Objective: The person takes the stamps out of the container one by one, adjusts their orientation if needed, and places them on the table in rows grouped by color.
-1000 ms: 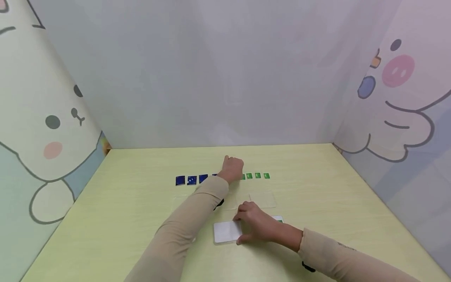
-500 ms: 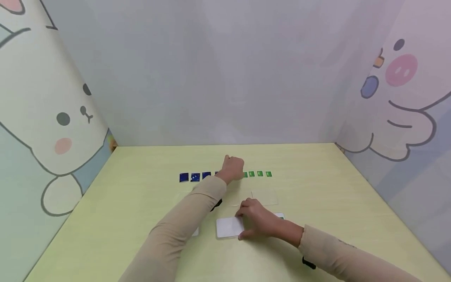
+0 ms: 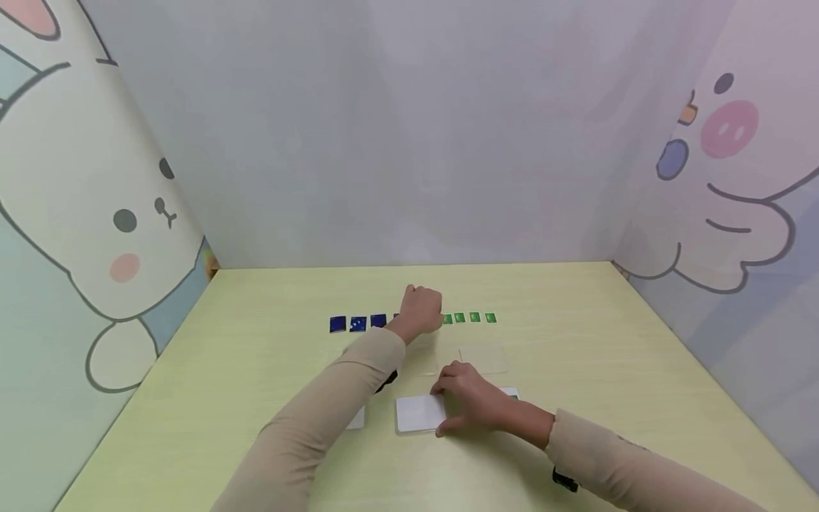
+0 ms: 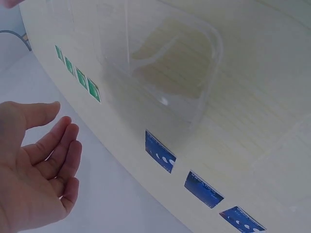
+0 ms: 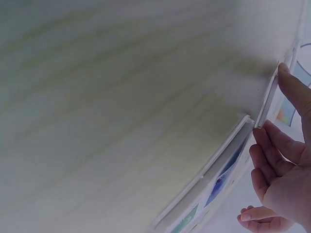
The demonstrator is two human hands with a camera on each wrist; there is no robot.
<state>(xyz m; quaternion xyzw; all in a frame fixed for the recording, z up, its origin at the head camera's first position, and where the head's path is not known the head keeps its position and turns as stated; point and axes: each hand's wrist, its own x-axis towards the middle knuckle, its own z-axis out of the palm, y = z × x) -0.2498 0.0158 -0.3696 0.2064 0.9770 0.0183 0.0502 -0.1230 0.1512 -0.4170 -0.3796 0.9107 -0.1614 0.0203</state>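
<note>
My right hand (image 3: 472, 400) holds a flat clear plastic box with a white panel (image 3: 417, 414) by its right end. Thumb and fingertips sit at opposite edges of this box (image 5: 267, 99) in the right wrist view. Farther back, my left hand (image 3: 419, 311) is over the middle of a row of small cards, hiding some of them. Its fingers (image 4: 58, 150) are loosely bent with nothing between them in the left wrist view. Blue cards (image 3: 358, 324) lie left of it, green cards (image 3: 475, 317) to its right.
Clear plastic lids lie between the card row and the boxes, one lid (image 3: 484, 359) at right. Another box (image 5: 194, 194), holding a blue and a green card, stands beside the gripped one. A further white piece (image 3: 356, 418) shows beside the left sleeve.
The head view has shifted slightly, moving the scene a little to the right. Both hands keep nearly the same place and pose over the table.
</note>
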